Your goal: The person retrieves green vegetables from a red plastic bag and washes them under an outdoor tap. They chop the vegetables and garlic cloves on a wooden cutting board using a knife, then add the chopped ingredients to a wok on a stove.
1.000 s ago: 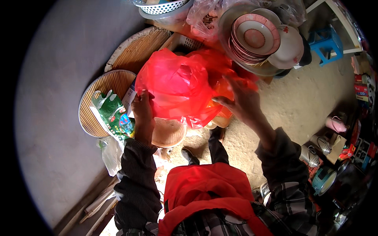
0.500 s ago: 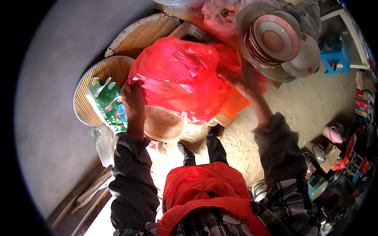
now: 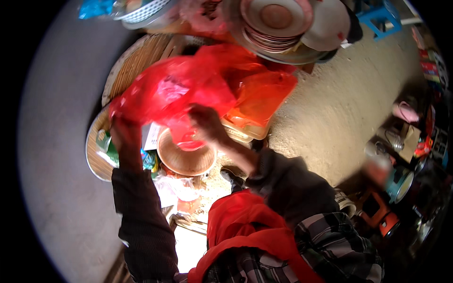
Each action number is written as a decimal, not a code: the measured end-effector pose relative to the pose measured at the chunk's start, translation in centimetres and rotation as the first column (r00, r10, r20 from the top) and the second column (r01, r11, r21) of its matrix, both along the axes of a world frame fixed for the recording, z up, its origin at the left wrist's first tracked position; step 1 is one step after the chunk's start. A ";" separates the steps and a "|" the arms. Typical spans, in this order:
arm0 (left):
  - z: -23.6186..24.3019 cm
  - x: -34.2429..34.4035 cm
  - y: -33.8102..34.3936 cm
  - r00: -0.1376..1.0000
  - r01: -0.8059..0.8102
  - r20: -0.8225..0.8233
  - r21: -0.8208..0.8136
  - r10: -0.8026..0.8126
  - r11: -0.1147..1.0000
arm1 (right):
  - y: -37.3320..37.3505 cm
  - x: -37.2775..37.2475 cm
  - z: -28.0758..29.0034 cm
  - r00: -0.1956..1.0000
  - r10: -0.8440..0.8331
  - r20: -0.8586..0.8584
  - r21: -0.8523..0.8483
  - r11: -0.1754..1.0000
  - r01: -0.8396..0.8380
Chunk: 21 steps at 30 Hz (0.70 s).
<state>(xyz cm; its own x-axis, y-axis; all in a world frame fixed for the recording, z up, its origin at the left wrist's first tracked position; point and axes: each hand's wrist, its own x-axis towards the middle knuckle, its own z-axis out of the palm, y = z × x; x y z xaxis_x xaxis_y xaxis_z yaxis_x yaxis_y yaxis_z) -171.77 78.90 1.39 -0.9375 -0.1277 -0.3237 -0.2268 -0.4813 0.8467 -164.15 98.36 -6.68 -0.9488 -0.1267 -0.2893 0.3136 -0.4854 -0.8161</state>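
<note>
A thin red plastic bag [image 3: 174, 89] hangs crumpled between my hands. My left hand [image 3: 126, 134] is closed on its left edge, over a round woven tray [image 3: 96, 153] and a green printed bag [image 3: 111, 152]. Fingers curled and partly blurred, my right hand [image 3: 205, 123] grips the bag's lower right part. A round tan bowl-like basket [image 3: 186, 158] lies just below the bag, partly covered by its hanging end. To the right, an orange-red plastic bag [image 3: 259, 96] lies over a pale yellow tray [image 3: 257, 132].
At the far side, a stack of pink-rimmed plates [image 3: 278, 21] sits in a wide basin beside a white plate [image 3: 328, 26]. A blue stool [image 3: 380, 19] stands far right. A grey wall [image 3: 56, 141] bounds the left; a pink kettle-like item [image 3: 406, 112] and other household goods line the right.
Both hands have moved left with the red bag, the right hand coming closer to the left. The bag has narrowed, uncovering more of the orange-red bag. The view has shifted too.
</note>
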 end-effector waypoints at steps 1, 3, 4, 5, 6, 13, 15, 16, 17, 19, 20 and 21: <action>-0.3 1.5 -0.5 0.996 0.051 -0.044 -0.470 -0.082 0.881 | -2.5 0.0 1.1 0.999 -0.027 -0.037 -0.019 0.999 0.027; 0.5 3.9 -3.3 0.999 -0.029 -0.048 -0.498 0.005 0.866 | -3.3 -0.5 7.1 0.993 -0.051 -0.110 0.189 0.979 0.071; 1.6 4.3 -3.9 0.989 -0.137 0.037 -0.068 0.140 0.988 | -3.2 -0.7 8.8 0.993 -0.067 -0.102 0.141 0.987 0.081; 2.2 4.8 -4.7 0.993 -0.114 0.000 -0.181 0.116 0.977 | -4.1 -0.8 9.4 0.983 -0.075 -0.168 0.213 0.971 0.111; 2.2 5.7 -5.4 0.995 -0.103 -0.035 -0.290 0.097 0.951 | -5.4 -0.8 9.6 0.970 -0.070 -0.232 0.284 0.949 0.137; 3.1 11.6 -1.3 0.974 0.225 0.059 -0.295 -0.217 0.929 | -7.3 0.7 12.4 0.852 0.439 -0.286 0.587 0.783 -0.207; 1.4 11.3 -2.1 0.980 0.201 0.069 -0.339 -0.188 0.919 | -6.0 0.8 12.6 0.734 0.609 -0.300 0.696 0.666 -0.268; 0.5 11.0 -2.5 0.980 0.198 0.066 -0.350 -0.186 0.916 | -5.2 0.9 12.0 0.749 0.568 -0.341 0.646 0.720 -0.253; -0.4 10.7 -3.0 0.979 0.204 0.059 -0.358 -0.196 0.911 | -4.2 1.0 11.0 0.764 0.523 -0.378 0.592 0.771 -0.235; -1.9 11.0 -4.5 0.982 0.188 0.064 -0.340 -0.176 0.922 | -0.8 1.8 8.0 0.886 0.241 -0.396 0.403 0.913 -0.068; -2.6 10.6 -5.8 0.981 0.191 0.090 -0.289 -0.172 0.938 | 1.8 1.7 5.4 0.972 0.205 -0.114 0.362 0.920 -0.152; -2.1 10.1 -6.0 0.980 0.187 0.115 -0.249 -0.163 0.950 | 4.7 0.6 2.0 0.990 0.128 0.051 0.364 0.921 -0.138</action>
<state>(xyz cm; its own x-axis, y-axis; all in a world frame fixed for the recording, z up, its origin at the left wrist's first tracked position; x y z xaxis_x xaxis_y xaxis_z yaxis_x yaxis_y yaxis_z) -161.67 72.90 -0.74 -0.9204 -0.0548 -0.3871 -0.3703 -0.1954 0.9081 -163.57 103.07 -4.67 -0.9224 -0.1319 -0.3631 0.3774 -0.1074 -0.9198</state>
